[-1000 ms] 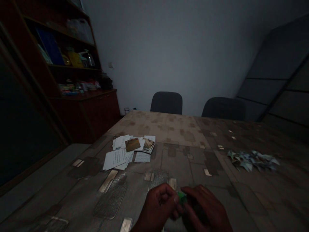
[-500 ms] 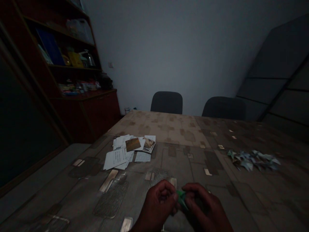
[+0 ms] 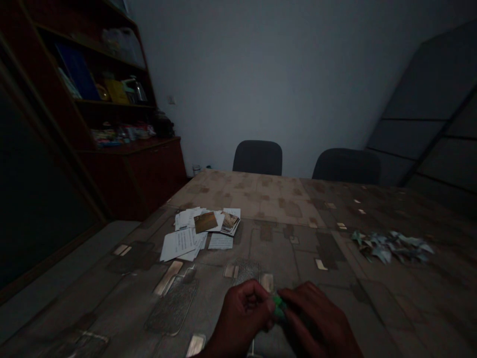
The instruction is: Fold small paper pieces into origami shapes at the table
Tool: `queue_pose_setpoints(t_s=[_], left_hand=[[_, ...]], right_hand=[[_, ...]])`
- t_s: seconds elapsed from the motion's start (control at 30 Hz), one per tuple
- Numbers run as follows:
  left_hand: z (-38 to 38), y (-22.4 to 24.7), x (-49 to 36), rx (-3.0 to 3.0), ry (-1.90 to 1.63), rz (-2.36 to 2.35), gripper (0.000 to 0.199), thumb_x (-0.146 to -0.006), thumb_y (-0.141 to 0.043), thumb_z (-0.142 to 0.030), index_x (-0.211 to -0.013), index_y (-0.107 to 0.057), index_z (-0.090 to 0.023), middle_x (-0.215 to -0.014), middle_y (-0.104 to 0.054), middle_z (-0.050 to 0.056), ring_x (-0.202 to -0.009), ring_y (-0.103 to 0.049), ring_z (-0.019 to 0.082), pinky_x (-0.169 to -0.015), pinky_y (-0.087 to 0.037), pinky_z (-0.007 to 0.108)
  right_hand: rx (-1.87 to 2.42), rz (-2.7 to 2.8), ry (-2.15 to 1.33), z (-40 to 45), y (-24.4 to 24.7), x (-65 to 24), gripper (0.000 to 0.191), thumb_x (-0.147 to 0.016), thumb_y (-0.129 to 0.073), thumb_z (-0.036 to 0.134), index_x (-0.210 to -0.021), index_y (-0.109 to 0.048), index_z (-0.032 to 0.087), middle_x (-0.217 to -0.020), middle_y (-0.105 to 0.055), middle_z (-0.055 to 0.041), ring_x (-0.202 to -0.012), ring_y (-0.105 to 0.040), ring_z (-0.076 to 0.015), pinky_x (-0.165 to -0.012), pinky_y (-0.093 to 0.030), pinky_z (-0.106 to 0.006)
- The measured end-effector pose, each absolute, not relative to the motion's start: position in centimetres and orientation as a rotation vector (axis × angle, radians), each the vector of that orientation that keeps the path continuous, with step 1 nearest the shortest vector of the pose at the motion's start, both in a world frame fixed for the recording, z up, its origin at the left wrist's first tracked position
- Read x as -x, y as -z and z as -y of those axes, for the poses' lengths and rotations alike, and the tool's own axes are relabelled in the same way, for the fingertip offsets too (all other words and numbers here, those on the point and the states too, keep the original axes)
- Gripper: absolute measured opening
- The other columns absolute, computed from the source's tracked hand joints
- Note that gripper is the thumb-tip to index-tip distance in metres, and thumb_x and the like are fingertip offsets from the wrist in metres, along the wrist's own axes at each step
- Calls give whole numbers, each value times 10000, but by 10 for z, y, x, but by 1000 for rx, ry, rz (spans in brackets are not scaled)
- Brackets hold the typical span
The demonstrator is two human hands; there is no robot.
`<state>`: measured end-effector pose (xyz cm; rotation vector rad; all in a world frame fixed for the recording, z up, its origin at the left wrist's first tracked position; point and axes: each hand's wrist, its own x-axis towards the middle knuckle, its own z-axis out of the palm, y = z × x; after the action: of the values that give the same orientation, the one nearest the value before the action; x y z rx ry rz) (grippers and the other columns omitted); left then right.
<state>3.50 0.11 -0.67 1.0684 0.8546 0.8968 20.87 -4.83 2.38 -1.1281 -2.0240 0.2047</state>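
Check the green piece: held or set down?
Held: the green piece shows between the left hand and right hand, pinched by the left hand's fingers.

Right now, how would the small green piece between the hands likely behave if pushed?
Probably light: the green piece is small and pinched in the left hand. It might bend, looking thin, though blur hides detail. Rolling seems unlikely, given its uneven outline.

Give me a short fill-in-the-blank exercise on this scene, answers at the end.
1. The small item between the left hand and the right hand is coloured ____.
2. Beyond the table, the number of chair backs showing is ____.
3. The printed papers lie to the ____ of the heap of folded pieces.

Missing words: green; two; left.
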Motion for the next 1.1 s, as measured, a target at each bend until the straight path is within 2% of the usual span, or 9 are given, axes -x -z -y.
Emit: queue_pose_setpoints(t_s=[0.1,0.27,0.4,0.6,0.8,0.93,1.1], left_hand=[[0,4,-35,-1129,-946,-914,253,-679,-733,-330,-613,-551,-168,-506,-565,-23,-481,-505,109,-492,-366,206],[0,0,-36,-1204,-979,-941,196,-696,-711,-291,-639,-574,-163,-517,-531,-39,-496,-484,106,-496,-358,200],[1,-2,-36,-1140,-933,-825,244,-739,-724,-368,-712,-612,-153,-559,-590,-10,-543,-557,130,-561,-428,224],[2,1,-37,-1139,-935,-762,200,-725,-765,-295,-788,-654,-140,-638,-622,7,-577,-575,127,-577,-443,222],[1,10,-37,-1195,-956,-798,142,-710,-741,-232,-792,-670,-140,-642,-604,-1,-579,-555,127,-566,-437,219],[1,11,-38,-1231,-953,-845,96,-699,-711,-193,-772,-673,-142,-644,-614,1,-608,-561,139,-584,-440,224],[2,0,-35,-1362,-973,-896,59,-682,-662,-139,-740,-677,-139,-650,-629,9,-632,-574,151,-596,-434,223]], right_hand=[[1130,2025,-208,49,-22,-208,242,-943,-537,146,-1165,-609,209,-867,-720,-60,-738,-677,-197,-652,-568,-308],[1134,1996,-273,48,-20,-206,183,-918,-549,136,-1049,-638,229,-831,-719,-33,-724,-684,-182,-654,-553,-272],[1295,1788,-487,48,-17,-205,91,-911,-565,236,-937,-652,238,-773,-713,-7,-673,-686,-170,-619,-542,-243],[1374,1490,-768,50,-10,-203,187,-903,-574,399,-922,-661,235,-745,-716,-16,-703,-684,-196,-568,-522,-242],[1392,1590,-664,51,-16,-201,143,-898,-563,320,-911,-682,242,-751,-723,-3,-686,-692,-182,-627,-527,-241],[1380,1685,-640,53,-25,-201,164,-916,-538,284,-953,-694,249,-834,-729,-18,-776,-711,-186,-701,-534,-243],[1330,1744,-627,54,-25,-203,173,-888,-565,273,-1010,-686,246,-806,-725,-15,-731,-707,-185,-669,-539,-242]])
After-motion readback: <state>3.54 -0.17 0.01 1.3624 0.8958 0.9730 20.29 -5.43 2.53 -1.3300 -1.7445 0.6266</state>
